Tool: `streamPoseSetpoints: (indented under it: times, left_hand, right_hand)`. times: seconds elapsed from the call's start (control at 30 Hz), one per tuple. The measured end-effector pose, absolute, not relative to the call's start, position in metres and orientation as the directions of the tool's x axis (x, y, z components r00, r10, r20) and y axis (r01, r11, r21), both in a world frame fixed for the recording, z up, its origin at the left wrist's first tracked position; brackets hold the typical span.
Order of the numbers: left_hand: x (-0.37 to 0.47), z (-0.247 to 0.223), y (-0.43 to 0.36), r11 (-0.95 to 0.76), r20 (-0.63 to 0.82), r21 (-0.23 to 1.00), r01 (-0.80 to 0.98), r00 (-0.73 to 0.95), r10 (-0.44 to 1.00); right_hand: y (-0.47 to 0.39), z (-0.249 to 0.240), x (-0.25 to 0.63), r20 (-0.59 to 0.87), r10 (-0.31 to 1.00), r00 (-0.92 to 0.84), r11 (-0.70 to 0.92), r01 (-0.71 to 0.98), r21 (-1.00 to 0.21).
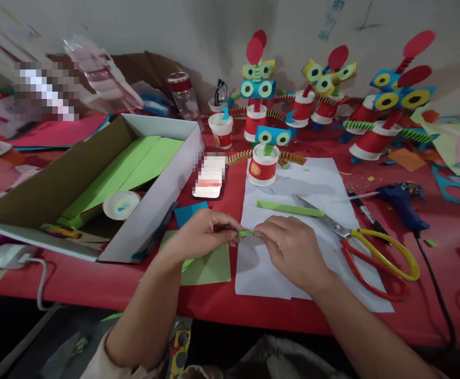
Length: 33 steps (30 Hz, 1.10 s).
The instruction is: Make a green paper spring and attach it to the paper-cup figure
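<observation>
A small green paper strip (245,233) is pinched between my two hands above the near edge of the white paper (253,268). My left hand (206,234) grips its left end, and my right hand (287,247) has fingertips closed on the right end. Just beyond my right hand lies a folded light-green strip (289,208). Scissors (344,231) with one yellow and one red handle rest to the right, blades partly over the paper. Under my left hand are a green square sheet (209,266) and a blue paper piece (190,212).
A white box (154,181) with green sheets stands left, beside a phone (209,176). A paper-cup figure (262,166) stands at the paper's far edge, with several more behind. A blue glue gun (403,205) and a black pen (368,216) lie right.
</observation>
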<state>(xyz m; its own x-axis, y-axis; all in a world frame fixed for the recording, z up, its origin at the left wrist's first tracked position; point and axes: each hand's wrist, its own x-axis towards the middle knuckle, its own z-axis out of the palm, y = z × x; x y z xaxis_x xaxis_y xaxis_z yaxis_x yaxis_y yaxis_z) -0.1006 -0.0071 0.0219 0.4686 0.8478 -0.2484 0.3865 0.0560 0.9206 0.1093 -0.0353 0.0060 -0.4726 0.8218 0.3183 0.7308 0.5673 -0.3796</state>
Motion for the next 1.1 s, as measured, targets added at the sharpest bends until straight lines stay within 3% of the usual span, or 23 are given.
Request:
streamPoseSetpoints:
  times: [0.2, 0.4, 0.63, 0.73, 0.93, 1.1]
  left_hand:
    - [-0.1, 0.019, -0.011, 0.019, -0.147, 0.964, 0.264, 0.472, 0.869]
    - [-0.089, 0.018, -0.015, -0.109, -0.018, 0.949, 0.296, 0.397, 0.918]
    - [-0.08, 0.008, -0.015, 0.017, -0.052, 0.984, 0.175, 0.194, 0.98]
    - [-0.079, 0.005, -0.014, 0.027, -0.046, 0.994, 0.109, 0.183, 0.982]
    - [-0.077, 0.002, -0.017, -0.065, 0.036, 0.987, 0.15, 0.189, 0.981]
    - [-0.074, 0.003, -0.017, 0.015, -0.04, 0.994, 0.112, 0.226, 0.973]
  right_hand:
    - [-0.034, 0.006, 0.109, 0.275, 0.855, -0.44, 0.518, 0.754, -0.403]
    - [-0.035, 0.008, 0.108, 0.277, 0.888, -0.366, 0.456, 0.781, -0.427]
    - [-0.035, 0.005, 0.106, 0.254, 0.917, -0.306, 0.398, 0.709, -0.583]
    - [-0.035, 0.005, 0.106, 0.237, 0.927, -0.29, 0.373, 0.664, -0.648]
    - [-0.034, 0.01, 0.104, 0.2, 0.933, -0.301, 0.349, 0.605, -0.716]
    - [-0.034, 0.01, 0.103, 0.214, 0.938, -0.271, 0.337, 0.585, -0.737]
